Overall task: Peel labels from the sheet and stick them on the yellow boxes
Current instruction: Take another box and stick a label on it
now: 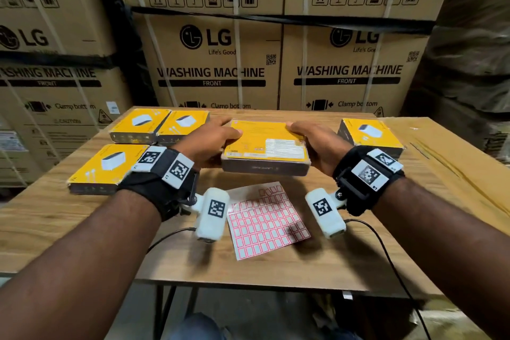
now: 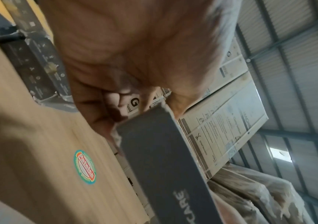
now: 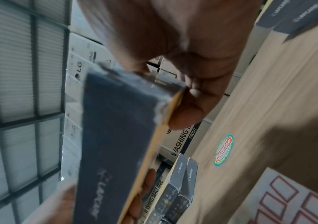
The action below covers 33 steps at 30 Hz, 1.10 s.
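A yellow box [image 1: 266, 143] with a grey side panel is held up above the wooden table [image 1: 82, 218], between both hands, its printed back face turned upward and tilted slightly toward the camera. The left hand [image 1: 209, 143] grips the box's left end, thumb lying on the top face and fingers curled underneath; in the left wrist view the curled fingers [image 2: 96, 106] meet the corner of the grey side [image 2: 164, 159]. The right hand [image 1: 317, 146] clasps the right end in the same way, thumb over the top edge and fingers wrapped below; the right wrist view shows a fingertip [image 3: 185, 116] pressed against the yellow edge beside the grey panel [image 3: 116, 136]. Both hands are closed firmly on the box, neither one slack. Directly below the held box, flat on the table and near its front edge, lies the label sheet [image 1: 265, 223], a white sheet of red-bordered labels with some cells at its far corner already empty. Four more yellow boxes rest on the table: two side by side at the back left [image 1: 140, 124] [image 1: 185, 125], one nearer on the left [image 1: 107, 168], partly behind the left wrist strap, and one at the back right [image 1: 371, 135]. A round coloured sticker [image 3: 223, 150] sits on the tabletop. Behind the table stand large cardboard cartons [image 1: 215, 58] printed with a washing machine label.
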### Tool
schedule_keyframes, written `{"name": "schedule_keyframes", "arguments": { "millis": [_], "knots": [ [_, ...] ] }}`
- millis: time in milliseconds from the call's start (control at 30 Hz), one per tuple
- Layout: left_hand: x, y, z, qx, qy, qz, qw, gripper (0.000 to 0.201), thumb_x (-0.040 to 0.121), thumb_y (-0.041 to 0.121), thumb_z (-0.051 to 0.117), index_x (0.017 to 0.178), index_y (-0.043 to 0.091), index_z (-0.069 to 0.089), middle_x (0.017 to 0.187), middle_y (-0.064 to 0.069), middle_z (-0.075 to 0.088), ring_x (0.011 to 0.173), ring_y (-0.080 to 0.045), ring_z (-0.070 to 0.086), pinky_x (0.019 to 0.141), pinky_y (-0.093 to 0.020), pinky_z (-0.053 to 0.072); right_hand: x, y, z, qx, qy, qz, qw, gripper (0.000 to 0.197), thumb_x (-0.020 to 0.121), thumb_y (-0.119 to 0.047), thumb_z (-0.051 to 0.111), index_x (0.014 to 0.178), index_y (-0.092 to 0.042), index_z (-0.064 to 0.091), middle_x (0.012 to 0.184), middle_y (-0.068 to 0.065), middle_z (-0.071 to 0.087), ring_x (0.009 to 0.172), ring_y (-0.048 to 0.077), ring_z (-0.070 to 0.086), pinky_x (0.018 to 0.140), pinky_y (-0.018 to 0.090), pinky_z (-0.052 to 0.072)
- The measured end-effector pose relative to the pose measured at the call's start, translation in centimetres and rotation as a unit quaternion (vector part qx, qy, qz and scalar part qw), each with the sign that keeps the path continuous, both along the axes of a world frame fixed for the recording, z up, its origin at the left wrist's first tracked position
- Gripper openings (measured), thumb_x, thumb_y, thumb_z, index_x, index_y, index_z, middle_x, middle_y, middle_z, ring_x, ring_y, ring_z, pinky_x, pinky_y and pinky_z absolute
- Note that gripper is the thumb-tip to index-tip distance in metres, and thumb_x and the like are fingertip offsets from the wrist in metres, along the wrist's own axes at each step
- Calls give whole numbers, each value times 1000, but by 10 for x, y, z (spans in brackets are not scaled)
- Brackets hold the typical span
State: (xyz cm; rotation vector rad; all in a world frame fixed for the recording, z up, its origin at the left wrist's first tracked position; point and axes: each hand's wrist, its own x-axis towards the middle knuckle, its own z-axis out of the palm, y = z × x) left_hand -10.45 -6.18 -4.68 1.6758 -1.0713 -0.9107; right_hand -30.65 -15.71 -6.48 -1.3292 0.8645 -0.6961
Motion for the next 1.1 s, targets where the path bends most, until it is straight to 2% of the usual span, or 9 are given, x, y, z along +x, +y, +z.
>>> {"name": "schedule_keyframes", "arguments": {
  "millis": [67,200,267,367,467,633,733,867,1100],
  "knots": [
    [0,-1,-1,3,26,3,1000,61,84,27,63,142,25,41,89,-6,47,74,-18,49,65,-31,43,-2,0,2,32,-6,-14,999,18,98,-28,53,107,-14,60,95,12,67,82,23,67,66,28,54],
    [-1,0,-6,-29,87,89,992,25,92,14,55,112,8,42,73,-13,43,40,-20,44,37,-19,35,-2,-1,3,6,18,-22,1000,17,95,-26,56,107,-14,60,91,8,59,72,20,59,70,35,54],
    [-3,-2,-10,-45,133,125,982,35,89,16,59,118,1,45,79,-16,52,48,-21,55,38,-24,46,-1,-1,0,-27,43,-11,999,18,91,-26,63,103,-12,62,97,8,54,81,22,56,72,38,54],
    [-12,0,-13,-58,173,134,974,10,95,16,55,101,9,53,81,-8,51,57,-15,63,42,-27,54,6,3,-3,-44,49,17,998,24,88,-27,70,101,-11,57,93,6,58,83,23,57,74,39,54],
    [-22,3,-15,-48,213,112,969,10,97,14,53,87,12,53,86,-9,55,80,-24,66,51,-31,60,14,4,-7,-52,67,26,996,59,68,-37,84,109,-10,52,109,11,64,95,25,62,80,39,55],
    [-29,6,-21,-36,234,84,968,11,99,18,53,105,9,54,95,-12,63,88,-27,68,62,-34,61,19,10,-15,-99,95,39,990,74,69,-14,88,129,-15,45,118,11,59,104,24,64,92,38,56],
    [-27,9,-27,13,143,69,987,26,97,38,55,108,15,61,102,-7,71,91,-26,72,75,-38,61,20,8,-22,-171,145,17,974,61,70,-10,86,121,-19,55,115,7,61,97,18,64,81,31,58],
    [-17,8,-36,24,-135,64,988,52,93,58,48,91,10,67,79,-6,64,77,-24,65,76,-39,53,24,5,-29,-174,167,3,971,46,75,-8,82,113,-21,60,109,5,65,94,15,66,72,26,58],
    [-4,9,-49,95,-225,28,969,54,75,67,55,97,19,67,97,-1,71,86,-18,65,80,-36,53,26,-2,-37,-232,233,-1,944,44,70,-4,84,103,-24,63,114,0,60,105,21,61,87,41,58]
  ]
}}
